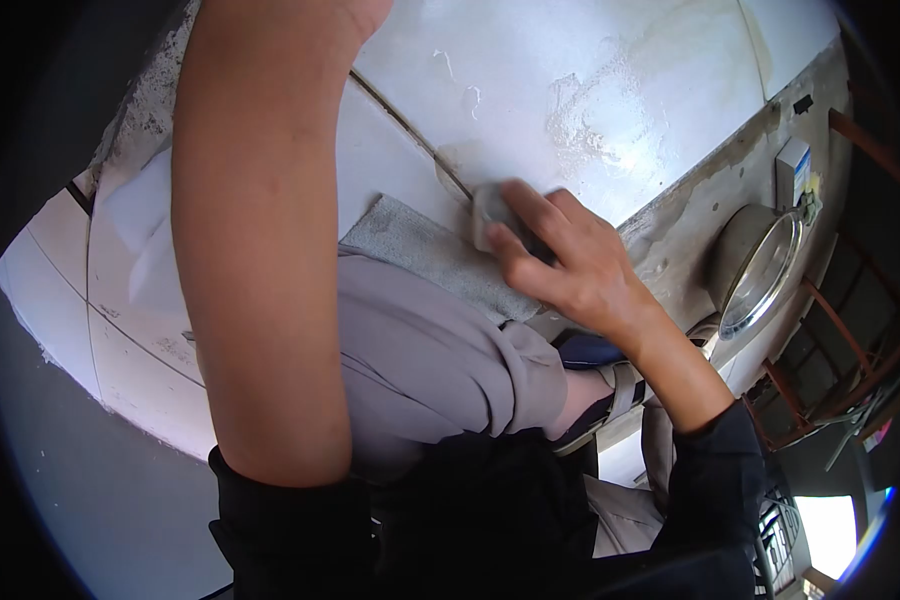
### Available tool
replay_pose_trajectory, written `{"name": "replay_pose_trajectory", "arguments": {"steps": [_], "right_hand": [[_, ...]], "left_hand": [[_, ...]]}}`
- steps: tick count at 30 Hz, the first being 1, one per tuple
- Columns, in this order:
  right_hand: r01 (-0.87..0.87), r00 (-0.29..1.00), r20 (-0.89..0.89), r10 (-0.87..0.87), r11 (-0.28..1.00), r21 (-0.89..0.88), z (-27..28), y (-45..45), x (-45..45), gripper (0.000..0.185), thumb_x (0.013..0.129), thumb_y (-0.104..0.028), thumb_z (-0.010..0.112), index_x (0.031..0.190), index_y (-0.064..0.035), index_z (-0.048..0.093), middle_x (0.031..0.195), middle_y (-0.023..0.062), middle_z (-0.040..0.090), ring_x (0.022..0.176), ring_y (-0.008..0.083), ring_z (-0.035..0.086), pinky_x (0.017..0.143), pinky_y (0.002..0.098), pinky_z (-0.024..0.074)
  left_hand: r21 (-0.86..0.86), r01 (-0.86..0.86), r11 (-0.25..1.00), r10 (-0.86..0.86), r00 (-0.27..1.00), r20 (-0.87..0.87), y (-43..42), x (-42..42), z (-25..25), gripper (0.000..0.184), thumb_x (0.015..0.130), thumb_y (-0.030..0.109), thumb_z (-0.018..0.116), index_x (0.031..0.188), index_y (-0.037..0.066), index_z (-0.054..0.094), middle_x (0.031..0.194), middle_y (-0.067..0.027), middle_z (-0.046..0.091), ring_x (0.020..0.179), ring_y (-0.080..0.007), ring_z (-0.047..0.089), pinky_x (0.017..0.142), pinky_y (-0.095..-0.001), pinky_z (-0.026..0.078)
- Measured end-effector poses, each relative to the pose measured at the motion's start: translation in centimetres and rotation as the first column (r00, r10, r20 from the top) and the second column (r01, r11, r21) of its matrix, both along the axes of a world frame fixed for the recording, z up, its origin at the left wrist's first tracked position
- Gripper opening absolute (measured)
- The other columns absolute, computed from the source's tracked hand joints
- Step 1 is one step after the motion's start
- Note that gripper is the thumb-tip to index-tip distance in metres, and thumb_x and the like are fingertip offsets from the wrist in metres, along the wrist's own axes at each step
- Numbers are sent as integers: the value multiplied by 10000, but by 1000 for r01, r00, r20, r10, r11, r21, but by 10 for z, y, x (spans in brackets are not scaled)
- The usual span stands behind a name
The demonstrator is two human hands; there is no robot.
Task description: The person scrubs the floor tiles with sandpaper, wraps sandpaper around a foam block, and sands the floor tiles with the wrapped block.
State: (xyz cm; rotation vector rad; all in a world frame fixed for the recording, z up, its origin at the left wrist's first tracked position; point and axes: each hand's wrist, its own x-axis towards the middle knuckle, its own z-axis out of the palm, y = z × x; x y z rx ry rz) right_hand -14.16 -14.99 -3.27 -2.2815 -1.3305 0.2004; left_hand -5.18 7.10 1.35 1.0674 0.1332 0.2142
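Note:
My right hand (570, 255) is closed around a small grey block (488, 215), blurred by motion. It presses the block near the dark seam between pale tiles (510, 90); I cannot tell what the block is made of. A folded grey cloth (410, 250) lies on the tiles just left of this hand, beside my bent knee. My left arm (260, 230) reaches up across the view. Only the heel of my left hand (368, 14) shows at the top edge, its fingers out of frame.
A round metal basin (740, 265) stands at the right, with a small white and blue box (793, 172) beyond it. Wooden furniture frames (840, 325) are at the far right. Whitish smears (610, 120) mark the tiles. My shoe (590, 352) is below my right hand.

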Motion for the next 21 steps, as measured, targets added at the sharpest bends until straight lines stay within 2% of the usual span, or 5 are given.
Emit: {"name": "replay_pose_trajectory", "arguments": {"steps": [6,9,12,17,21], "right_hand": [[178,983,-52,-176,984,22,-2,4,-15,224,746,-22,675,932,-104,583,1140,153,602,710,205,568,538,300,499],[241,970,-28,-241,970,-21,-2,-42,-61,239,750,-10,671,968,-90,613,1156,173,599,717,226,572,545,296,498],[300,953,-32,-300,954,-11,-2,-37,-65,256,756,8,665,995,-76,631,1158,185,597,733,235,580,553,302,496],[393,917,-83,-391,920,10,2,-3,-52,292,761,40,646,1033,-66,642,1156,201,593,766,267,590,593,337,505],[426,904,-37,-426,904,-26,-3,-46,-89,321,737,33,654,1044,-60,650,1175,233,584,777,299,598,604,346,521]], "left_hand": [[52,-127,991,133,982,-131,-7,1,7,496,719,246,743,1125,14,580,1027,-113,568,885,-219,609,721,-337,509],[-18,-17,1000,17,1000,-11,2,-3,2,496,722,249,739,1125,9,578,1029,-114,568,892,-219,610,706,-328,509],[63,-101,993,104,993,-49,-8,1,3,499,723,257,737,1122,4,576,1026,-117,566,906,-222,611,700,-325,513],[51,-81,995,82,996,-20,-7,0,-1,495,725,266,737,1111,-1,580,1008,-128,565,902,-231,620,695,-320,522],[96,-111,989,111,994,10,-7,1,-1,501,727,269,737,1114,-7,580,1007,-131,569,905,-236,625,695,-320,524]]}}
